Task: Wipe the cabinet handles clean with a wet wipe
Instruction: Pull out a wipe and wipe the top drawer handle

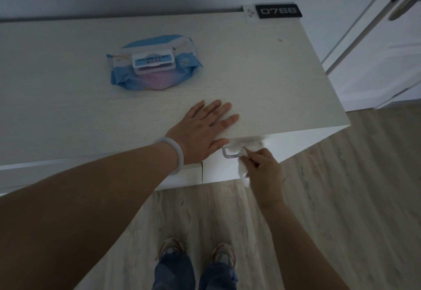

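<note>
Nearest to me, at the bottom of the view, are my two shoes and the cuffs of my jeans on the pale wood-grain floor. Above them my right hand is curled round a crumpled white wet wipe, pinching it against the right part of the metal cabinet handle, which sticks out from the front of the white cabinet just under its top edge; a tail of the wipe hangs down below my fingers, and more of it is bunched along the upper part of the handle. The left corner of the handle is bare and in plain sight. Just beside it, my left hand lies flat on the cabinet top with the fingers straight and spread, holding nothing, the thumb at the front edge right above the handle. A pale bangle sits on that wrist. Further back on the top lies a blue wet-wipe pack, well apart from my hands, with its clear flip lid closed; I cannot tell what is left inside. At the far right corner sits a small black display showing 0788, with a white plate touching its left side. Beyond the cabinet on the right stands a white door.
</note>
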Demonstrator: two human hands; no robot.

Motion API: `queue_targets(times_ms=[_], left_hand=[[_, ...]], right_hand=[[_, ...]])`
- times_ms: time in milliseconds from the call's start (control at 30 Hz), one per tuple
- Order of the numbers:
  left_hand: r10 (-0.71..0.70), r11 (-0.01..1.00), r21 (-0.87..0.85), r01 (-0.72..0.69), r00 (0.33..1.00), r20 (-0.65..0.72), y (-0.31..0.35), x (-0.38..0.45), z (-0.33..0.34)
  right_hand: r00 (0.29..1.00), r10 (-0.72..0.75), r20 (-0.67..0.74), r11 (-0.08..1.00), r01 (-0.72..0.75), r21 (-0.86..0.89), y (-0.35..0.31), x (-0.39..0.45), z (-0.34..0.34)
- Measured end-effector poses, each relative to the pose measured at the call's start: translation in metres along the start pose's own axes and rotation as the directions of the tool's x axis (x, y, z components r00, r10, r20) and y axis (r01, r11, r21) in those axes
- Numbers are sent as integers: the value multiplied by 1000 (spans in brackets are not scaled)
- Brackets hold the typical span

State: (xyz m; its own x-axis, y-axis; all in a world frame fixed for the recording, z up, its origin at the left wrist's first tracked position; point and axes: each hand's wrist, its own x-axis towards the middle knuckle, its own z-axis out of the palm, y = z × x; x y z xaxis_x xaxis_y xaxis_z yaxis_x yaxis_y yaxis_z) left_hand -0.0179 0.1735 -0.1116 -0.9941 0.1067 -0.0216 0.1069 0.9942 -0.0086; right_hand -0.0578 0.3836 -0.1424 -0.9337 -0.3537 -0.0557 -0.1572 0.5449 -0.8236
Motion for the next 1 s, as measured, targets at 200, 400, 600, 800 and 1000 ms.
queue_targets(times_ms=[200, 400, 600, 800, 1000], left_hand=[[5, 1000, 12, -5, 1000, -5, 0, 0, 0], [5, 1000, 11, -5, 1000, -9, 0, 0, 1], [-6, 1000, 8, 6, 1000, 0, 1, -1, -2], [-5, 1000, 12, 5, 1000, -4, 1, 0, -2], [-1, 1000, 24, 1, 1000, -14, 1, -1, 0]], right_hand=[[983, 116, 141, 993, -110, -53, -19, 9, -3], [976, 162, 148, 983, -146, -114, -28, 8, 3], [959, 231, 166, 973, -226, -49, -36, 6, 4], [961, 170, 217, 973, -129, -191, -42, 14, 26], [987, -58, 148, 941, 103, -321, -9, 9, -16]])
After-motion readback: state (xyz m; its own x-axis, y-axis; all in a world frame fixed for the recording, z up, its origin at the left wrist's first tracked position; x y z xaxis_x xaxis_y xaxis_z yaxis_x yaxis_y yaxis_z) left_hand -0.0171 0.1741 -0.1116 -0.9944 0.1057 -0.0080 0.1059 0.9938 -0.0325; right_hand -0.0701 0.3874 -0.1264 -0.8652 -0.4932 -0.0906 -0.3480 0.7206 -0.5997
